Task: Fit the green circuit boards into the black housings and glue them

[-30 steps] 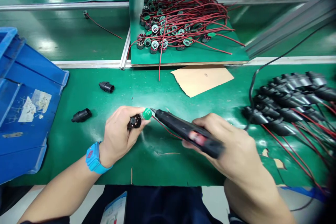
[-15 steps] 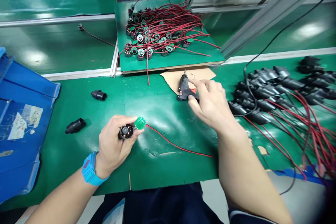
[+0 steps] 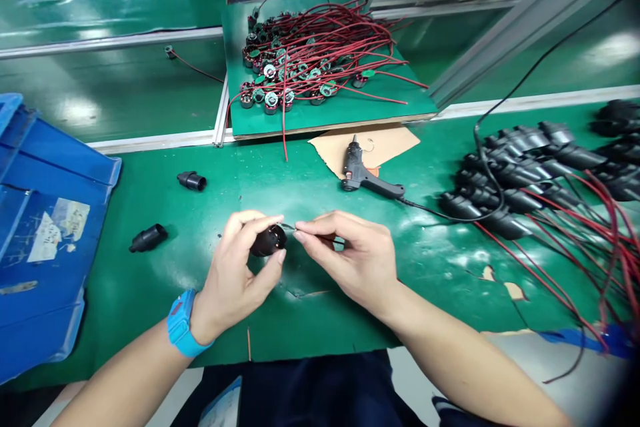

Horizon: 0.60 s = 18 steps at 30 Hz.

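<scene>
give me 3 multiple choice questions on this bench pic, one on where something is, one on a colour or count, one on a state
1. Where does the glue gun lie?
A. in the blue bin
B. on the green mat, its nozzle over the cardboard sheet
C. in the right hand

2. How many loose black housings lie on the mat left of the hands?
A. two
B. five
C. none

3. What is the left hand doing?
A. resting flat on the mat
B. gripping the wristband
C. holding a small black part

Answers:
1 B: the gun rests on the mat with its tip on the cardboard sheet, free of both hands.
2 A: one lies near the blue bin, another farther back.
3 C: its fingers curl round the small black part, while the right hand pinches at its end.
</scene>
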Tool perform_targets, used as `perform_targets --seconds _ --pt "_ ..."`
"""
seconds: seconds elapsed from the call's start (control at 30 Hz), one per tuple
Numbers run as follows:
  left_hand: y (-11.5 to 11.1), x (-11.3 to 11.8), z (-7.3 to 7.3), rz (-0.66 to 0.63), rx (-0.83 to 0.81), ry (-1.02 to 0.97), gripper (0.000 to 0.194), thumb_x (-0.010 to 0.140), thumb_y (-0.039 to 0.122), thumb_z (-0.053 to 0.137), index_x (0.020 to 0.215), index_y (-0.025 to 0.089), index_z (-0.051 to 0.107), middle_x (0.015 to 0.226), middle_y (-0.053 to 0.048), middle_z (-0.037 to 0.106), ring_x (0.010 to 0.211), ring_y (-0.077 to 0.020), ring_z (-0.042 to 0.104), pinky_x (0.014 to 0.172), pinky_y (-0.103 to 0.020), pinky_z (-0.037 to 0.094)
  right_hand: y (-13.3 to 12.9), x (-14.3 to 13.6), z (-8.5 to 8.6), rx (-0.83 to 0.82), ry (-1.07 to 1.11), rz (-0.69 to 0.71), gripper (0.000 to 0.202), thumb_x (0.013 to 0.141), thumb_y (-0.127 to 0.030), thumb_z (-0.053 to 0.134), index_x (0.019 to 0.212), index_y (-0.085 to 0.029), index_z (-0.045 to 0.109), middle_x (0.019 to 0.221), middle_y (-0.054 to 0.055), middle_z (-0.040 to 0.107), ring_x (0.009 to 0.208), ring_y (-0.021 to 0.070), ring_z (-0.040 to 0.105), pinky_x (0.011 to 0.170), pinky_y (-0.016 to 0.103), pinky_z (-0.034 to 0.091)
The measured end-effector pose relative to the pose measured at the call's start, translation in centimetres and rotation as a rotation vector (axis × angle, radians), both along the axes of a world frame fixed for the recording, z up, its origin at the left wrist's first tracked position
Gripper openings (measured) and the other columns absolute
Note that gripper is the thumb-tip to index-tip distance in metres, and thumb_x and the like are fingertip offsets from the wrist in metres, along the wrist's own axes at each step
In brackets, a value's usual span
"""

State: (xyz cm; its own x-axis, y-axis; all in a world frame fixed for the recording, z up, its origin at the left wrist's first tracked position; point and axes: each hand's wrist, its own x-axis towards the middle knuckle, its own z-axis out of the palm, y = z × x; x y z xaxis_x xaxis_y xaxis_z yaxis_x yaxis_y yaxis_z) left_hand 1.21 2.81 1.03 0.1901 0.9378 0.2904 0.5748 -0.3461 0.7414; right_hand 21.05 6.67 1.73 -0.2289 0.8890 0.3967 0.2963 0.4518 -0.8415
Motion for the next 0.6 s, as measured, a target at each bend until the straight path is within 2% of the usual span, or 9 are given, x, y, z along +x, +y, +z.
perform_targets --seconds 0.1,0.27,0.33,0.43,0.5,0.6 --pt "0.0 -0.1 -0.3 0.011 -0.04 -0.048 0.036 0.093 0.023 0.067 0.129 0.023 0.062 0.128 -0.012 0.056 0.123 -0.0249 0.058 0.1 -0.042 0.055 -0.2 0.1 0.2 0.242 -0.147 0.008 0.011 0.09 -0.013 0.069 0.094 -0.021 0.075 0.085 0.003 0.079 0.065 0.0128 0.07 0.061 0.025 0.058" --pt "0.2 -0.5 -0.2 0.003 -0.103 -0.108 0.035 0.095 0.028 0.068 0.129 0.026 0.064 0.135 -0.012 0.058 0.132 -0.0271 0.055 0.107 -0.045 0.053 -0.6 0.9 0.1 0.43 -0.342 0.013 0.03 0.094 -0.008 0.06 0.115 -0.025 0.075 0.094 0.005 0.077 0.075 0.0138 0.071 0.069 0.026 0.06" --pt "0.3 -0.6 0.0 -0.019 -0.142 -0.087 0.035 0.095 0.03 0.068 0.13 0.027 0.065 0.134 -0.011 0.062 0.128 -0.0254 0.059 0.107 -0.043 0.053 -0.7 1.2 0.0 0.481 -0.372 0.051 0.034 0.095 -0.007 0.058 0.122 -0.024 0.072 0.098 0.006 0.077 0.083 0.0153 0.071 0.073 0.028 0.059" --pt "0.5 -0.5 0.1 -0.057 -0.231 -0.126 0.035 0.097 0.029 0.066 0.132 0.029 0.063 0.125 -0.006 0.07 0.108 -0.0199 0.07 0.091 -0.033 0.06 -0.8 1.6 0.1 0.535 -0.43 0.095 0.035 0.097 -0.007 0.056 0.125 -0.02 0.071 0.103 0.01 0.077 0.092 0.0191 0.072 0.076 0.031 0.059" --pt "0.5 -0.4 0.0 -0.066 -0.28 -0.169 0.036 0.097 0.028 0.067 0.133 0.031 0.063 0.121 -0.004 0.073 0.097 -0.0173 0.073 0.081 -0.029 0.062 -0.8 1.5 0.5 0.565 -0.49 0.093 0.035 0.096 -0.007 0.055 0.125 -0.02 0.071 0.101 0.01 0.077 0.089 0.0206 0.072 0.07 0.032 0.058" --pt "0.5 -0.4 -0.2 -0.06 -0.292 -0.186 0.038 0.096 0.023 0.067 0.133 0.033 0.064 0.121 -0.002 0.074 0.097 -0.0172 0.073 0.083 -0.029 0.062 -1.0 1.4 1.1 0.576 -0.542 0.103 0.038 0.097 -0.009 0.053 0.126 -0.025 0.071 0.098 0.009 0.077 0.083 0.0219 0.072 0.063 0.033 0.056"
